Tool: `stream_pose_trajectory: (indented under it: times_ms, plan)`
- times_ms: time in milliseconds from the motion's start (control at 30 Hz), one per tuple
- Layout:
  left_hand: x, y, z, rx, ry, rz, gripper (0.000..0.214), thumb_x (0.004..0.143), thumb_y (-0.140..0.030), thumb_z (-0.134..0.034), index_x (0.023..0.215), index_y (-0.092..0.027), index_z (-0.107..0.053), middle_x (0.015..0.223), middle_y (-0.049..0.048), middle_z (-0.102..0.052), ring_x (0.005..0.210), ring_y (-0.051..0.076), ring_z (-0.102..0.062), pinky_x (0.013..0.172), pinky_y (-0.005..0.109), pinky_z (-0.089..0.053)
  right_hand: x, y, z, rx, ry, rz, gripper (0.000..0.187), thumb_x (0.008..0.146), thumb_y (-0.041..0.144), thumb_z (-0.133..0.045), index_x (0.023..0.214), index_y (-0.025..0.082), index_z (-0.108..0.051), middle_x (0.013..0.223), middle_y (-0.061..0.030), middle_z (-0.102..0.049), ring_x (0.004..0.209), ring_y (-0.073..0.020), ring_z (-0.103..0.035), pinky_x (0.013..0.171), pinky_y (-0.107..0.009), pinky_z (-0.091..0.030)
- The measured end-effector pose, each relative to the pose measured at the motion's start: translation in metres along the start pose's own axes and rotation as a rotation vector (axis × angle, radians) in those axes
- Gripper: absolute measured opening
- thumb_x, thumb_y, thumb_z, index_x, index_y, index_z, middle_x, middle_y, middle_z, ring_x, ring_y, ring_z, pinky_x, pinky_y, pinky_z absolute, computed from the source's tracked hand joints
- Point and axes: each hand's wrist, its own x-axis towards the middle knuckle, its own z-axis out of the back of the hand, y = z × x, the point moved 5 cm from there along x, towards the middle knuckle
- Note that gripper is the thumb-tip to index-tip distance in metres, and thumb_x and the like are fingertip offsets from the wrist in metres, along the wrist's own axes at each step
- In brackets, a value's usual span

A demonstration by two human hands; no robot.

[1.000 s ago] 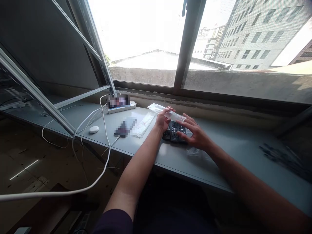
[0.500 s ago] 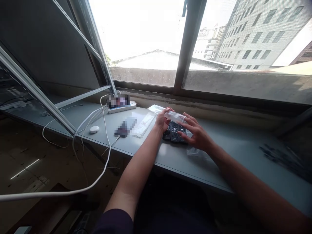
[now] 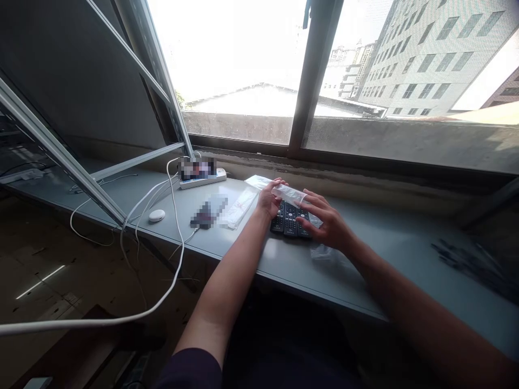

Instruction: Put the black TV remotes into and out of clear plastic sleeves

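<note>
A black remote control (image 3: 289, 219) with rows of buttons lies on the grey desk (image 3: 389, 243) before me. My left hand (image 3: 268, 201) is curled round one end of a clear plastic bag (image 3: 288, 193) just above the remote's far end. My right hand (image 3: 326, 222) hovers over the remote's right side, its fingers pinching the same bag. More crumpled clear plastic (image 3: 324, 252) lies under my right wrist.
Left of the remote lie a white packet (image 3: 240, 207), a blurred dark phone (image 3: 207, 213) on a cable, a small white round device (image 3: 156, 215) and a white power strip (image 3: 201, 174) with white cables (image 3: 170, 205). A window sill runs behind the desk.
My right hand has crept a little left and up, closing its fingers onto the plastic bag. My left hand and the remote have barely moved.
</note>
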Motion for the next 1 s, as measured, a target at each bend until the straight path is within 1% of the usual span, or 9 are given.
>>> stream_pose_trajectory:
  times_ms: [133, 267, 433, 567, 700, 800, 933, 1000]
  plan:
    - [-0.0003, -0.0025, 0.0000, -0.004, -0.024, -0.006, 0.014, 0.092, -0.010, -0.075, 0.106, -0.015, -0.075, 0.097, 0.0045, -0.078, 0.082, 0.010, -0.077, 0.044, 0.013, -0.036, 0.0007, 0.0008, 0.0023, 0.021, -0.036, -0.001, 0.045, 0.110, 0.041, -0.074, 0.153, 0.031, -0.077, 0.161, -0.0121, -0.070, 0.161, -0.0417, -0.055, 0.128, -0.069, -0.051]
    - [0.0018, -0.0029, 0.0014, -0.010, -0.013, -0.028, 0.013, 0.093, -0.010, -0.074, 0.105, -0.014, -0.075, 0.097, 0.0045, -0.078, 0.083, 0.011, -0.078, 0.048, 0.014, -0.041, -0.0002, 0.0016, 0.0023, 0.025, -0.045, 0.020, 0.041, 0.109, 0.037, -0.075, 0.150, 0.032, -0.079, 0.163, -0.0112, -0.069, 0.162, -0.0406, -0.054, 0.128, -0.069, -0.050]
    - [0.0021, -0.0028, 0.0023, 0.012, -0.007, -0.040, 0.016, 0.091, -0.010, -0.077, 0.106, -0.016, -0.075, 0.097, 0.0044, -0.079, 0.084, 0.011, -0.078, 0.050, 0.014, -0.040, -0.0006, 0.0012, 0.0015, 0.032, -0.039, 0.011, 0.040, 0.109, 0.037, -0.075, 0.149, 0.034, -0.081, 0.165, -0.0094, -0.068, 0.163, -0.0407, -0.052, 0.128, -0.069, -0.050]
    - [-0.0003, -0.0039, 0.0012, 0.017, -0.025, -0.043, 0.017, 0.090, -0.009, -0.077, 0.106, -0.016, -0.075, 0.097, 0.0051, -0.079, 0.085, 0.012, -0.078, 0.052, 0.014, -0.044, 0.0000, 0.0021, 0.0018, 0.028, -0.034, 0.002, 0.041, 0.109, 0.038, -0.075, 0.150, 0.032, -0.080, 0.166, -0.0109, -0.067, 0.163, -0.0412, -0.052, 0.129, -0.070, -0.050]
    - [-0.0024, -0.0048, -0.0002, -0.006, -0.033, -0.031, 0.011, 0.094, -0.009, -0.074, 0.103, -0.015, -0.074, 0.095, 0.0051, -0.079, 0.081, 0.011, -0.077, 0.048, 0.014, -0.041, 0.0011, 0.0038, 0.0038, 0.020, -0.044, -0.004, 0.046, 0.109, 0.040, -0.075, 0.154, 0.031, -0.077, 0.165, -0.0130, -0.067, 0.160, -0.0421, -0.056, 0.127, -0.070, -0.051]
    - [-0.0032, -0.0058, -0.0003, -0.010, -0.039, -0.032, 0.011, 0.094, -0.010, -0.075, 0.103, -0.015, -0.074, 0.095, 0.0051, -0.078, 0.079, 0.010, -0.076, 0.046, 0.014, -0.038, 0.0013, 0.0048, 0.0052, 0.021, -0.063, 0.006, 0.044, 0.109, 0.040, -0.075, 0.152, 0.031, -0.078, 0.164, -0.0135, -0.068, 0.158, -0.0414, -0.058, 0.126, -0.069, -0.052]
    - [-0.0039, -0.0068, 0.0001, -0.003, -0.059, -0.042, 0.015, 0.091, -0.009, -0.077, 0.105, -0.015, -0.075, 0.095, 0.0053, -0.078, 0.078, 0.011, -0.076, 0.053, 0.015, -0.048, 0.0010, 0.0051, 0.0054, 0.023, -0.066, 0.006, 0.037, 0.110, 0.039, -0.074, 0.146, 0.032, -0.081, 0.165, -0.0114, -0.067, 0.158, -0.0393, -0.057, 0.126, -0.067, -0.053]
    - [-0.0038, -0.0070, 0.0000, -0.002, -0.058, -0.047, 0.014, 0.092, -0.010, -0.076, 0.104, -0.015, -0.075, 0.096, 0.0054, -0.079, 0.078, 0.011, -0.076, 0.057, 0.015, -0.051, 0.0013, 0.0055, 0.0050, 0.024, -0.052, -0.015, 0.036, 0.110, 0.041, -0.073, 0.144, 0.033, -0.082, 0.165, -0.0102, -0.066, 0.159, -0.0390, -0.056, 0.127, -0.067, -0.052]
